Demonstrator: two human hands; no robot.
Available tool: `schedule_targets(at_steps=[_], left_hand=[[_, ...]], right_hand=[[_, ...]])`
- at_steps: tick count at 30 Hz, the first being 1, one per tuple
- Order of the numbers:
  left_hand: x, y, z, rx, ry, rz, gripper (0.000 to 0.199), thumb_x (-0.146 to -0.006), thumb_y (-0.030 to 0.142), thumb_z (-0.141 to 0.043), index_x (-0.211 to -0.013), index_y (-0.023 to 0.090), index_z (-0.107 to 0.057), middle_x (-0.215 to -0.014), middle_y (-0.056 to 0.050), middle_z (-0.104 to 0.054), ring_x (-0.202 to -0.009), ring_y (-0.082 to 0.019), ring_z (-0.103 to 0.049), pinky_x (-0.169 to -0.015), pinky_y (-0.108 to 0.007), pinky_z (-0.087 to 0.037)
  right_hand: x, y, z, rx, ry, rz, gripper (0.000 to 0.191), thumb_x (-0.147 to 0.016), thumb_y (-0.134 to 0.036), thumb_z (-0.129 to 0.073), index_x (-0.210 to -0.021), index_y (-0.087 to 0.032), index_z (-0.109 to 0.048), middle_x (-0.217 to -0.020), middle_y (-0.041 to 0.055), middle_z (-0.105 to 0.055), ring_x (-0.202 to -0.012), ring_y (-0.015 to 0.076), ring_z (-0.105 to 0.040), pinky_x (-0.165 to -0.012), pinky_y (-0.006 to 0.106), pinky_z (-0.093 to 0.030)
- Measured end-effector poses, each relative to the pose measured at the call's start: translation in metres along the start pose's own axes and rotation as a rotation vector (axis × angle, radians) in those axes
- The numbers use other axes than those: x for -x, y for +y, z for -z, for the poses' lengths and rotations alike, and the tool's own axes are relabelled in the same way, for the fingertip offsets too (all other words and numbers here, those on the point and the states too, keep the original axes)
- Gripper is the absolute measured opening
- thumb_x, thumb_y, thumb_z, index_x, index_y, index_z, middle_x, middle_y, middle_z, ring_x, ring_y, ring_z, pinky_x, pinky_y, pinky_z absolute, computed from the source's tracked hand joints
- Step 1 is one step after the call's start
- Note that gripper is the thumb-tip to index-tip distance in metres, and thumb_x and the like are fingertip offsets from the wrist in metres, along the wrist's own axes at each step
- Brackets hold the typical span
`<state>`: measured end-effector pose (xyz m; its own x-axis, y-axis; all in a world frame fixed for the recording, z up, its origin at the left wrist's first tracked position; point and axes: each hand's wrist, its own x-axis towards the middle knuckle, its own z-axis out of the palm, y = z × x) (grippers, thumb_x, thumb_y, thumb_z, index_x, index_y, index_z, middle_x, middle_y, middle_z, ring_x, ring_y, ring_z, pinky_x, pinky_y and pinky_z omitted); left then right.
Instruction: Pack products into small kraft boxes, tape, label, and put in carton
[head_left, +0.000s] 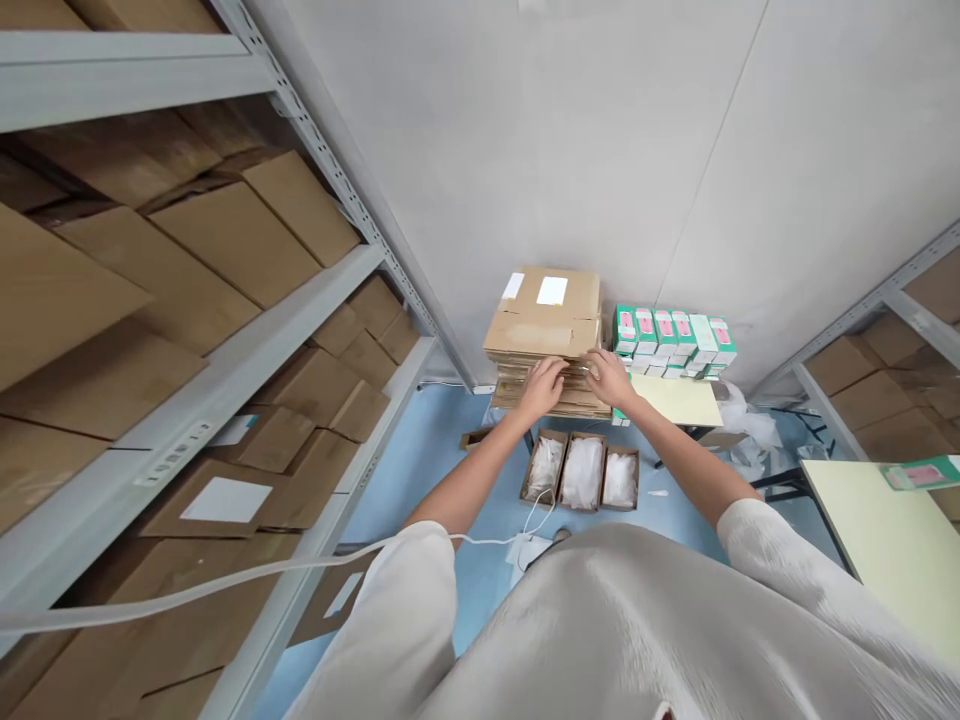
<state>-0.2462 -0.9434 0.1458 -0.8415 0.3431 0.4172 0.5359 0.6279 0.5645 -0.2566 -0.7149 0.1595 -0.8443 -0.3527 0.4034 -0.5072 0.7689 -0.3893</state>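
Observation:
A stack of flattened cardboard boxes (551,330) stands against the wall in front of me, its top one carrying two white labels. My left hand (541,388) is at the stack's front edge, fingers bent and closed on the layered cardboard. Close by on the right, my right hand (607,378) grips the same front edge, its fingertips pointing left toward the other hand. The fingertips partly blend into the cardboard layers, so how many sheets they hold is hidden. Right of the stack, green and white product boxes (664,335) with pink panels stand in rows.
Three open cartons (583,470) of white packets sit on the blue floor below. Shelving (315,300) full of brown boxes rises at left; another rack (892,300) stands right. A pale table (885,540) is at lower right. A white cable (300,565) crosses by my left arm.

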Motion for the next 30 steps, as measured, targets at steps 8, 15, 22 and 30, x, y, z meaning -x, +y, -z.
schedule_targets(at_steps=[8,15,22,30], left_hand=[[-0.054,-0.044,0.030,-0.390,-0.211,0.049,0.062,-0.102,0.028,-0.056,-0.162,0.017,-0.049,-0.176,-0.019,-0.036,-0.164,-0.035,-0.031,-0.134,-0.057,-0.022],[-0.062,-0.062,0.033,-0.412,-0.257,0.021,0.064,-0.105,0.037,-0.056,-0.166,0.021,-0.045,-0.174,-0.018,-0.042,-0.163,-0.033,-0.034,-0.132,-0.057,-0.023],[-0.067,-0.062,0.044,-0.423,-0.194,-0.062,0.053,-0.107,0.037,-0.052,-0.158,0.023,-0.056,-0.166,-0.016,-0.053,-0.157,-0.032,-0.044,-0.132,-0.055,-0.025],[-0.075,-0.050,0.061,-0.494,-0.131,-0.168,0.067,-0.098,0.008,-0.042,-0.162,0.022,-0.053,-0.165,-0.015,-0.056,-0.155,-0.029,-0.048,-0.133,-0.055,-0.028]], right_hand=[[-0.065,-0.011,-0.017,0.254,-0.240,-0.028,0.058,-0.101,-0.032,-0.057,-0.156,-0.015,-0.055,-0.173,0.0201,-0.041,-0.156,0.0365,-0.037,-0.122,0.057,-0.033],[-0.072,-0.009,-0.017,0.320,-0.268,-0.066,0.066,-0.106,-0.046,-0.051,-0.164,-0.014,-0.045,-0.170,0.0226,-0.045,-0.152,0.0373,-0.041,-0.117,0.057,-0.034],[-0.074,-0.007,-0.007,0.417,-0.263,0.071,0.064,-0.112,-0.044,-0.040,-0.167,-0.011,-0.041,-0.167,0.0219,-0.050,-0.148,0.0356,-0.045,-0.116,0.051,-0.034],[-0.080,-0.021,0.004,0.455,-0.128,0.186,0.053,-0.114,-0.033,-0.031,-0.157,-0.012,-0.055,-0.161,0.0206,-0.056,-0.142,0.0340,-0.050,-0.116,0.049,-0.035]])
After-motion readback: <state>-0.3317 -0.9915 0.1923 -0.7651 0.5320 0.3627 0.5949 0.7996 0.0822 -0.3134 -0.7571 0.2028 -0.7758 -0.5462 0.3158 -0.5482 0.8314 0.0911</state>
